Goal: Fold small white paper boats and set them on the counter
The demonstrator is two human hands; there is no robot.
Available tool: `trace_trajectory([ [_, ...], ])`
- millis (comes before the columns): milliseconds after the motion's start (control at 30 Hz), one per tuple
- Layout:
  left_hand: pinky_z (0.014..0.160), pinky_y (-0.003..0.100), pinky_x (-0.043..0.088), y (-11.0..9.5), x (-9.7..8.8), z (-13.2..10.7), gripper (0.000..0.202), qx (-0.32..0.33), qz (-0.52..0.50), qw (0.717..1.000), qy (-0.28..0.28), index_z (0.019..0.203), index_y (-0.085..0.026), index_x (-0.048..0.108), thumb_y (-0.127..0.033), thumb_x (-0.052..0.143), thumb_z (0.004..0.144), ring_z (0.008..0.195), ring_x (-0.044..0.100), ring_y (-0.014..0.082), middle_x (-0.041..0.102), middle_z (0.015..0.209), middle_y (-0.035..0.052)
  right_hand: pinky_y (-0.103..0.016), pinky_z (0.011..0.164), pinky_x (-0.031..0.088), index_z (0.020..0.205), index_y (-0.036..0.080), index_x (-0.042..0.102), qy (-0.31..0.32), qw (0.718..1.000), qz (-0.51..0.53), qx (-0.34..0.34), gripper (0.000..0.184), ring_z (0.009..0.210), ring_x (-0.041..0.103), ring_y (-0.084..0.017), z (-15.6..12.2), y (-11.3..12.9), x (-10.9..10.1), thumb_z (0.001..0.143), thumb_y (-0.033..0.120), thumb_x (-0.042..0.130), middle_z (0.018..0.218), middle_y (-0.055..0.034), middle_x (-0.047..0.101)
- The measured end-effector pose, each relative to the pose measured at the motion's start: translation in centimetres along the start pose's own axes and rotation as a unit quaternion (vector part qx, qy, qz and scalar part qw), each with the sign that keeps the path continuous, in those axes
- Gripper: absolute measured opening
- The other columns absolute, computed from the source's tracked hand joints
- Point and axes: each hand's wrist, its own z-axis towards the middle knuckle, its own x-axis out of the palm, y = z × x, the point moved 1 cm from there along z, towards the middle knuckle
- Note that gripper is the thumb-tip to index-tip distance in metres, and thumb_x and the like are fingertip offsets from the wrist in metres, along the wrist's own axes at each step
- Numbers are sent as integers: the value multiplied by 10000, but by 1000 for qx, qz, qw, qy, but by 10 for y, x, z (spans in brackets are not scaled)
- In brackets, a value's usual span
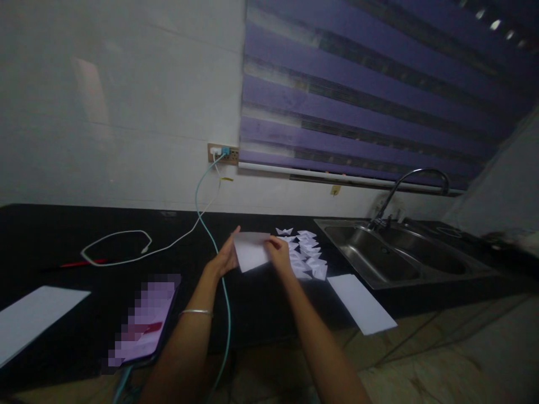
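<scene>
A white sheet of paper [251, 252] is held up above the black counter between my two hands. My left hand [227, 257] grips its left edge, the thumb pointing up and the other fingers partly behind the sheet. At the upper right corner, my right hand [278, 253] pinches the paper between thumb and fingers. Just beyond the right hand, several folded white paper boats [309, 247] stand in a cluster. Right of them lies a flat white sheet [361, 303], reaching over the counter's front edge.
A stainless double sink [374, 252] with a curved faucet [415, 177] is at the right. To the left lie a phone or tablet [147, 320], more white paper [37, 320] and a white cable [138, 258]. A teal cable [227, 314] runs from the wall outlet [223, 153] past my left wrist.
</scene>
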Motion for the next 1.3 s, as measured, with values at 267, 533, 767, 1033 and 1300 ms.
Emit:
trace_trajectory([
  [267,655,364,487,-9,6,-21,318,-32,117,992,36,838,-155,721,-385,774,624,758,647,275,695,755,119,-306,717,473,886,184,720,8,1000,2,-1,255,797,618,-210,0,-2,-2,720,237,534,850,-47,700],
  [533,662,319,489,-14,15,-18,377,58,111,992,9,924,-171,707,-210,789,558,786,649,251,704,819,114,-233,529,463,1103,199,585,-63,989,106,86,395,755,604,-180,4,-2,1,761,394,563,920,-61,652],
  [767,683,299,483,-13,15,-10,439,105,107,989,-10,1027,-107,657,-252,774,629,737,650,204,694,900,107,-211,460,414,890,150,654,-13,993,72,94,401,569,521,-124,1,-8,6,771,528,588,703,-26,612],
  [1033,713,334,487,-7,15,-9,399,50,191,980,17,957,-102,706,-270,798,606,754,666,243,719,862,112,-328,681,502,883,138,719,-34,998,47,21,343,740,634,-207,-4,2,5,733,440,658,827,-69,716],
  [1300,728,336,496,0,9,-3,276,44,237,970,16,848,-120,747,-307,787,649,751,679,254,735,837,125,-269,560,485,882,147,672,-44,997,48,50,340,665,624,-181,-3,2,5,712,442,672,796,-66,692],
])
